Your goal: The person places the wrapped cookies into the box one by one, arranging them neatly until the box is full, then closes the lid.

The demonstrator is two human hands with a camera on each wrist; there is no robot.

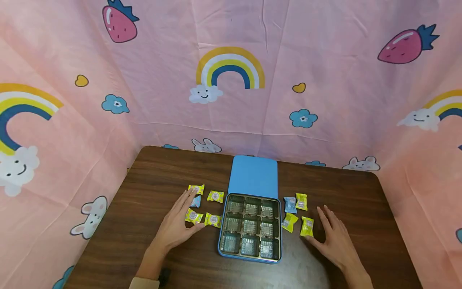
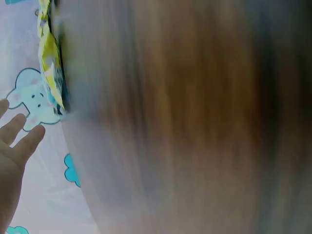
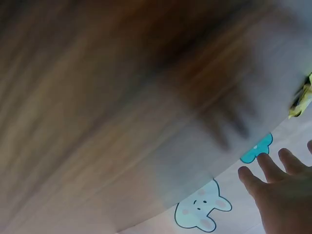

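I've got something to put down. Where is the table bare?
The table is bare along its left edge, outside the left hand, and at the far right corner, beyond the right hand. It is crowded on both sides of the blue tin, where wrapped packets lie close together.

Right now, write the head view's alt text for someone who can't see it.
A person's left hand and right hand flank an open, nine-compartment blue tin on a brown table. Yellow packets and one blue packet lie on each side; a printed pink cloth hangs behind.
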